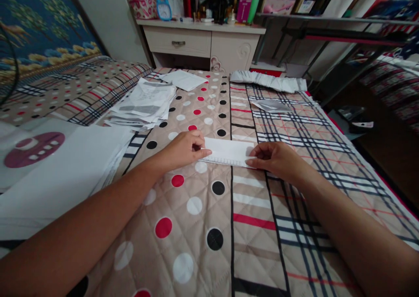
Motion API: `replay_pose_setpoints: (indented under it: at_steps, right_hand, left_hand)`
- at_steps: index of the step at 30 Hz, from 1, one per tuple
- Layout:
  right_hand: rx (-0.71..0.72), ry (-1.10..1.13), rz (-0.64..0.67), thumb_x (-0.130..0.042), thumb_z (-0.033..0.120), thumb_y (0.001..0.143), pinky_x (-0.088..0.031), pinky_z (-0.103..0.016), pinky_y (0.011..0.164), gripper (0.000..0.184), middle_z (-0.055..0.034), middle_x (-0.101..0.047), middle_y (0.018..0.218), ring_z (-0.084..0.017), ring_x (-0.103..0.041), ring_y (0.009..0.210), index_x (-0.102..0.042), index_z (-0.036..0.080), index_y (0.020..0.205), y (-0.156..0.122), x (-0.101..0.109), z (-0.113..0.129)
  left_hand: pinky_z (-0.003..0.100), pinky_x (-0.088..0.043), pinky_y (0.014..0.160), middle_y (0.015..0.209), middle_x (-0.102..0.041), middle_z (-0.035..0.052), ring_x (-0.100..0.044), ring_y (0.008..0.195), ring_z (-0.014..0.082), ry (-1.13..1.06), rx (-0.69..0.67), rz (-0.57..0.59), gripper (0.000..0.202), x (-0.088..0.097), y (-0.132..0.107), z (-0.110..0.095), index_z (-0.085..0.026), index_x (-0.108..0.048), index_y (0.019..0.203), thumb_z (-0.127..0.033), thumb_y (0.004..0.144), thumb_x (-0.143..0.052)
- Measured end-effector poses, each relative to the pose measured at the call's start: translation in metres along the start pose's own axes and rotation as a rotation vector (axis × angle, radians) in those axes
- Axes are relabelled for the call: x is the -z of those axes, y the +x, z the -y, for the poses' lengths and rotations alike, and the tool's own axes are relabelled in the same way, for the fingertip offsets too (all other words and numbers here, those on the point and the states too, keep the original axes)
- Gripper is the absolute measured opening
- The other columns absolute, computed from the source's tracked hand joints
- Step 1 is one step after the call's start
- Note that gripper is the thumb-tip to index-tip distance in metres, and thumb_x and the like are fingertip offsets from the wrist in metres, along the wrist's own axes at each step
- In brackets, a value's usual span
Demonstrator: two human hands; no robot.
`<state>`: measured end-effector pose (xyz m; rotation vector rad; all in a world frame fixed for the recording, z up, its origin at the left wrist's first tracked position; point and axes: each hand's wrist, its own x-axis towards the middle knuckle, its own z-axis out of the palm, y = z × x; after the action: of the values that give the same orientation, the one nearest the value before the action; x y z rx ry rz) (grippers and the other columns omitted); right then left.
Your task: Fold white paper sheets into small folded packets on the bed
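Observation:
A small folded piece of white paper (228, 147) lies between my hands, low over the quilted bedspread. Along its near edge runs a clear ruler (225, 160) with dark tick marks. My left hand (188, 149) is closed in a pinch at the left end, thumb on top near the ruler. At the right end my right hand (273, 159) pinches the paper and ruler between thumb and fingers. Both far ends of the strip are partly hidden under the fingers.
The patterned bedspread (209, 214) spreads under everything. Left are a stack of paper sheets (144, 103), a loose sheet (185, 80) and large white paper (65, 170). A crumpled white strip (268, 81) and a flat grey-white piece (271, 106) lie far right. Beyond stands a white dresser (178, 37).

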<state>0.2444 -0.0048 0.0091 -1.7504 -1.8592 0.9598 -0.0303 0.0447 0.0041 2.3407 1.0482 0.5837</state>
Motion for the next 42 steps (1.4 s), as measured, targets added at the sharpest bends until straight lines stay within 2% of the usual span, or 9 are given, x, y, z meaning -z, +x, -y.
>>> replay_pose_setpoints:
  at_steps: [9, 22, 42]
  right_hand:
    - [-0.027, 0.045, 0.013, -0.075, 0.04, 0.064, -0.036, -0.023, 0.048, 0.027, 0.002, -0.057, 0.06, -0.011, -0.049, 0.054, -0.065, 0.016, 0.072, 0.0003, -0.0008, -0.0005]
    - [0.008, 0.031, -0.01, -0.076, 0.04, 0.065, -0.039, -0.022, 0.048, 0.025, 0.0, -0.062, 0.061, -0.012, -0.053, 0.055, -0.067, 0.017, 0.072, 0.0019, -0.0022, -0.006]
    - [-0.011, 0.053, 0.004, -0.073, 0.036, 0.067, -0.04, -0.023, 0.049, 0.02, 0.0003, -0.063, 0.059, -0.012, -0.055, 0.053, -0.067, 0.017, 0.069, 0.0012, -0.0009, 0.002]
  left_hand:
    - [0.023, -0.033, 0.055, 0.074, -0.052, -0.0008, -0.044, 0.058, 0.0066, -0.024, -0.002, -0.024, 0.028, -0.0006, -0.0023, -0.0001, -0.013, -0.055, 0.056, -0.025, 0.075, -0.071]
    - [0.023, -0.031, 0.053, 0.072, -0.051, -0.0016, -0.042, 0.056, 0.0062, -0.015, -0.014, -0.04, 0.027, -0.0027, -0.0022, 0.0029, -0.013, -0.055, 0.056, -0.025, 0.074, -0.071]
    - [0.023, -0.032, 0.053, 0.076, -0.054, -0.0001, -0.043, 0.057, 0.0062, -0.022, -0.022, -0.021, 0.027, -0.0027, -0.0017, 0.0048, -0.013, -0.057, 0.055, -0.024, 0.076, -0.07]
